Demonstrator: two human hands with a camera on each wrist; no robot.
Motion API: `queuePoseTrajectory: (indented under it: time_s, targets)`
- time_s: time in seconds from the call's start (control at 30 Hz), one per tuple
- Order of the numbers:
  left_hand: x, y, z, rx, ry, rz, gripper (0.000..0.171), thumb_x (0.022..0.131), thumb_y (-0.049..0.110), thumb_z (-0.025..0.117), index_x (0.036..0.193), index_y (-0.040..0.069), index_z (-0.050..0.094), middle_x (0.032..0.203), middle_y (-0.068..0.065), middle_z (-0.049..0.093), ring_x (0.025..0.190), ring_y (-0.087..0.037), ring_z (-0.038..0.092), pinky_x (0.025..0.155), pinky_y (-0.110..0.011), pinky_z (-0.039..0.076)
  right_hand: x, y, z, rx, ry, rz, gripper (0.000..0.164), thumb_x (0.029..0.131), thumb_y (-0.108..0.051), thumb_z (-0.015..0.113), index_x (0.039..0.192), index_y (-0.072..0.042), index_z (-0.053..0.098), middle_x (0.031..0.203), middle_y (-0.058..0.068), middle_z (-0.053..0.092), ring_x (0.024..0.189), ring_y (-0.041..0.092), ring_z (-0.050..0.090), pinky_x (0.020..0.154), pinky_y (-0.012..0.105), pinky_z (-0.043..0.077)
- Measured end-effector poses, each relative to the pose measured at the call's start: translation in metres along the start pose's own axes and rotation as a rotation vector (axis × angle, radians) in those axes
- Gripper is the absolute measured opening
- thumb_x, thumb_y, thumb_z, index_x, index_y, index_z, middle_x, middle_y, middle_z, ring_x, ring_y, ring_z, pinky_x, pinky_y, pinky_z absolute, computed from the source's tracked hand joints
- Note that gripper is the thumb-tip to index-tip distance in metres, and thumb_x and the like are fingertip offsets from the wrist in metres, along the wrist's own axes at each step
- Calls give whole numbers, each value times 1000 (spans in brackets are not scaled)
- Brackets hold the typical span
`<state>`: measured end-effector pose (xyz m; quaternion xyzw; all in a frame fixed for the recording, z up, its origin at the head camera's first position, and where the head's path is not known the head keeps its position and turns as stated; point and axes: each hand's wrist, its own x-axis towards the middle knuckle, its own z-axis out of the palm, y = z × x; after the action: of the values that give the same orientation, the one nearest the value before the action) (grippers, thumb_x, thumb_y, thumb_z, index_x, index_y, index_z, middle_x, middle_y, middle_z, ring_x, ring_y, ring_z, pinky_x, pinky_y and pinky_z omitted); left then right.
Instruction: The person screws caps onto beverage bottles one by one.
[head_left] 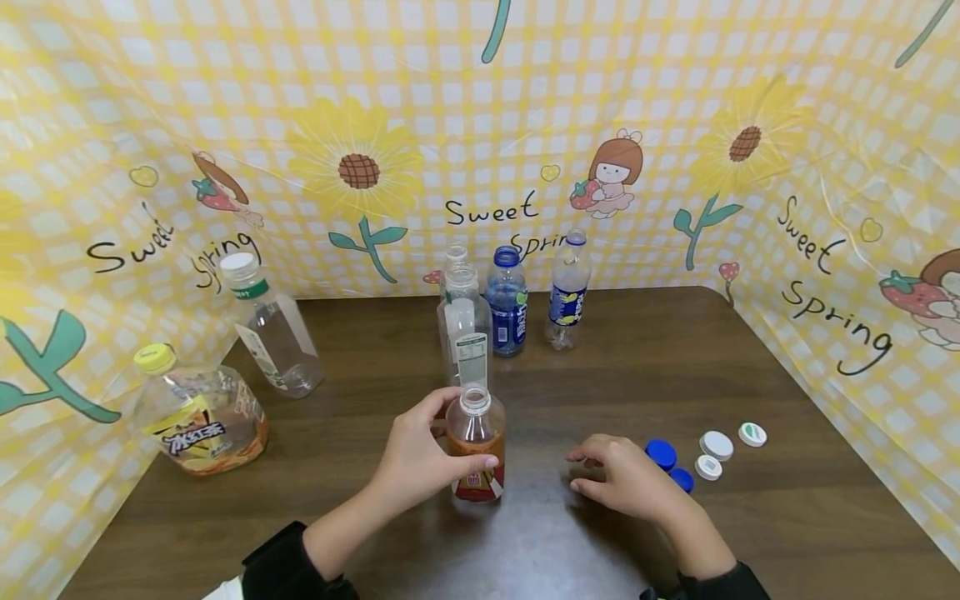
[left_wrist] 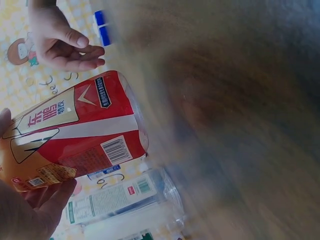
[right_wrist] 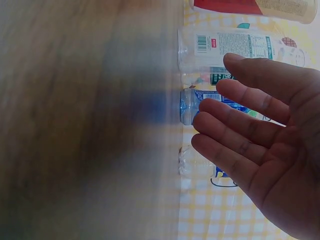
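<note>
Holding the uncapped red-labelled bottle (head_left: pixel 477 479) roughly upright, the left hand (head_left: pixel 416 458) has its grip clamped around the body. Base contact with the worktop (head_left: pixel 360 358) cannot be confirmed. The right hand (head_left: pixel 630 479) holds nothing: grip apart, fingers extended, near the blue caps (head_left: pixel 661 454). A clear bottle (head_left: pixel 471 358) stands just behind the red-labelled bottle.

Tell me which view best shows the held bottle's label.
Left wrist: the label is large there, its barcode facing the camera. The head view shows it small, partly behind the left hand; the right wrist view, only a slice at the top edge.
</note>
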<state>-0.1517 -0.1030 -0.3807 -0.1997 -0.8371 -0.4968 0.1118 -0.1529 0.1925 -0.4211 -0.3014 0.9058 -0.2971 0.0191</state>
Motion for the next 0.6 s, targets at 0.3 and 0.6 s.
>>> queuePoseTrajectory:
  time_s: [0.3, 0.6]
  targets:
    - [1, 2, 8, -12, -2, -15, 79, 56, 24, 97, 125, 11, 60, 111, 1, 67, 90, -17, 68, 78, -36, 56, 1, -2, -1, -2, -13, -8, 25, 85, -14, 76, 105, -1, 70, 99, 7, 68, 87, 24, 66, 73, 33, 55]
    - [1, 4, 11, 3, -9, -18, 79, 56, 24, 97, 125, 14, 60, 112, 2, 67, 89, -16, 68, 77, -31, 56, -15, 8, -16, -38, 52, -41, 26, 81, -12, 78, 104, -1, 71, 96, 7, 69, 83, 23, 66, 70, 35, 55]
